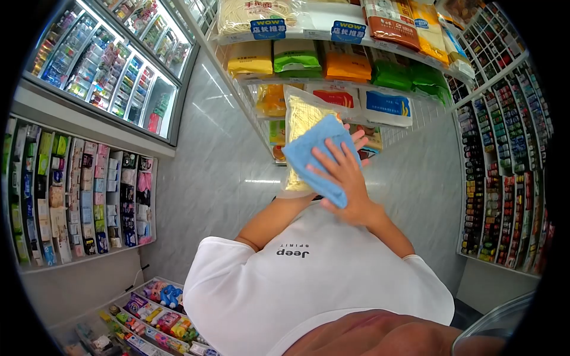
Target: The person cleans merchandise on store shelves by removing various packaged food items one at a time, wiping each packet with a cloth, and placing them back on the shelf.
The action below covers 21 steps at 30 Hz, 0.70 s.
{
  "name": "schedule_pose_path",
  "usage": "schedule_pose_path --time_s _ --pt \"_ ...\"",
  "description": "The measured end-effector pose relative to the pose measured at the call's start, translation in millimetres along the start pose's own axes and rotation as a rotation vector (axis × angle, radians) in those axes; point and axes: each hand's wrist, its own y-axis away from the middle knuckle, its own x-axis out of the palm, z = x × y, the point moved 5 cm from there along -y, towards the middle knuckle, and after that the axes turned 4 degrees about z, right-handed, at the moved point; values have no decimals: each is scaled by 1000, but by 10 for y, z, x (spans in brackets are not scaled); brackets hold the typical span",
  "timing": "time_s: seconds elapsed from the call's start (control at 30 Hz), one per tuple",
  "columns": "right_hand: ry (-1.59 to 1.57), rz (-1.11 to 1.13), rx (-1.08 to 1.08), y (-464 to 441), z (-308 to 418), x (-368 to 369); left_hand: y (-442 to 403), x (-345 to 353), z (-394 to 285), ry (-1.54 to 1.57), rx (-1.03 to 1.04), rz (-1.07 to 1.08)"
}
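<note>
A clear plastic package with yellow contents (301,118) is held upright in front of my chest. My left hand (358,142) supports it from behind, with only the fingertips showing past its right side. A folded light blue cloth (314,151) lies over the package's front and right part. My right hand (347,181) presses on the cloth with its fingers spread across it. The cloth hides part of the package and most of my left hand.
Ahead stands a white wire rack (303,77) of bagged noodles and flour. Lit fridges (113,65) and a shelf of small packs (77,196) are at the left. Bottles and jars fill the shelves (504,172) at the right. A snack shelf (154,317) is at the lower left.
</note>
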Motion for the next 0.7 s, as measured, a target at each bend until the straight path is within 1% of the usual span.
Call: schedule_pose_path --time_s 0.07,0.1,0.2,0.3,0.4,0.43,0.53,0.57,0.63,0.67,0.7 --pt "115 40 -62 51 120 112 20 59 -64 91 -13 -28" --pt "122 49 -65 59 146 129 19 40 -37 138 -21 -25" --pt "21 113 -58 -13 132 24 52 7 9 117 -35 -64" --pt "-175 -35 72 -100 -101 3 119 -198 89 -138 -66 -15" --pt "-387 -295 226 -179 -401 25 129 -146 121 100 -87 19" --pt "-437 -289 328 -174 -451 57 148 -194 138 89 -94 -1" --pt "-175 -68 112 -159 -297 103 244 -619 177 53 -118 -56" --pt "-168 -36 69 -133 -247 108 269 -787 189 41 -126 -73" --pt "-155 28 -15 -61 -129 131 261 -861 183 19 -145 -110" --pt "-339 -80 64 -18 -205 143 267 -969 104 -138 -87 -265" --pt "-519 -190 142 42 -325 219 224 -802 -67 -296 -28 -417"
